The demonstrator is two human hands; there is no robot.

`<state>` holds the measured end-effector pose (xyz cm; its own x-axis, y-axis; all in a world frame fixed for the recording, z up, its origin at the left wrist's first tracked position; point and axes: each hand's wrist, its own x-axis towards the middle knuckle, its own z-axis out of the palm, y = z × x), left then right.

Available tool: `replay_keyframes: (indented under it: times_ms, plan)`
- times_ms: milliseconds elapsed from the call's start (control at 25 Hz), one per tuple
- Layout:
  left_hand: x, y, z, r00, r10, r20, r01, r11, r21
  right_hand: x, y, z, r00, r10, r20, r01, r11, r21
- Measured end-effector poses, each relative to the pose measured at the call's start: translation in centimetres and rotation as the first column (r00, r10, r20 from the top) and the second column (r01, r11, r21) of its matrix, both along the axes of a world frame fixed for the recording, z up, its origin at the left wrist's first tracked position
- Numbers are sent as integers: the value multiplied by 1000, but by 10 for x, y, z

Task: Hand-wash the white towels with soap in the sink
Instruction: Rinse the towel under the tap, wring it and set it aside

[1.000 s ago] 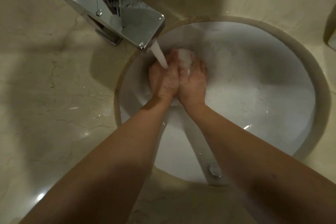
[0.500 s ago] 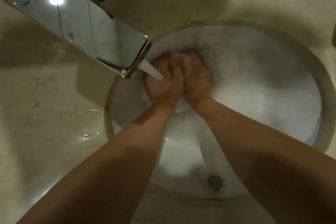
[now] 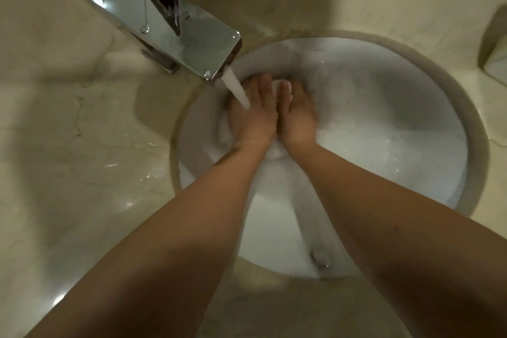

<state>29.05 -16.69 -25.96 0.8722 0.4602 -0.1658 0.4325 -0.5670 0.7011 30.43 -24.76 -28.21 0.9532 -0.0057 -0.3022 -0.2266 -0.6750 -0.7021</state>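
A wet white towel (image 3: 275, 153) lies bunched in the far left part of the round white sink (image 3: 411, 129), under my hands. My left hand (image 3: 253, 112) presses on it with its fingers stretched forward, and the tap's stream hits the back of this hand. Right beside it, my right hand (image 3: 297, 115) holds a fold of the towel, and a white bit shows at its fingers. Most of the towel is hidden by both hands.
A chrome square tap (image 3: 175, 27) juts over the sink's left rim with water (image 3: 236, 89) running. The drain (image 3: 318, 256) sits at the sink's near side. Beige marble counter (image 3: 68, 145) surrounds the basin, and a pale object (image 3: 493, 46) stands at the right edge.
My hands have stayed on the towel under the stream. The left hand's fingers have straightened from a curled grip to a flat press. The camera view has shifted.
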Motion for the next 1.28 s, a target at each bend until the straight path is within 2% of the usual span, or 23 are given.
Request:
replay_keyframes:
  times_ms: [80, 160, 200, 280, 360, 440, 480, 600, 720, 800, 960, 1040, 1160, 1280]
  plan:
    - [-24, 7, -1, 999, 48, -10, -48, 999, 19, -7, -1, 6, 1000, -16, 20, 16, 1000, 10]
    - [-48, 7, -2, 980, 197, -36, -194, 978, 75, -11, -4, 12, 1000, -8, -11, 8, 1000, 3]
    - [-54, 5, 3, 955, 281, -91, -278, 960, 42, -14, -5, 15, 999, -15, -30, 15, 1000, 12]
    - [-53, 2, 14, 878, 387, -280, -425, 901, -85, -23, -9, 20, 997, -57, -43, 60, 995, 83]
    - [-43, 6, 22, 793, 418, -442, -561, 785, -262, -34, -11, 25, 993, -98, -72, 108, 983, 146]
    - [-43, 11, 23, 771, 417, -481, -621, 658, -426, -40, -9, 32, 988, -117, -98, 134, 973, 187]
    - [-46, 11, 26, 779, 420, -466, -618, 639, -458, -39, -8, 36, 986, -122, -112, 143, 970, 199]
    - [-55, 6, 25, 822, 457, -339, -569, 685, -455, -35, -6, 44, 989, -104, -104, 124, 970, 208]
    - [-55, 8, 30, 806, 532, -259, -580, 625, -523, -30, -6, 50, 996, -52, -76, 70, 963, 259]
    - [-55, 14, 33, 806, 539, -243, -578, 632, -515, -26, -4, 58, 996, -24, -84, 49, 949, 313]
    - [-56, 25, 47, 814, 568, -123, -519, 616, -592, -20, 4, 65, 987, -98, -124, 141, 898, 416]
    - [-56, 27, 48, 831, 554, -54, -479, 661, -577, -24, 5, 63, 984, -107, -144, 157, 900, 406]
    - [-54, 26, 46, 842, 539, 0, -457, 714, -530, -30, 3, 55, 993, -41, -108, 78, 930, 358]
    - [-44, 20, 52, 877, 480, 30, -408, 775, -483, -29, 2, 47, 989, -45, -144, 103, 897, 430]
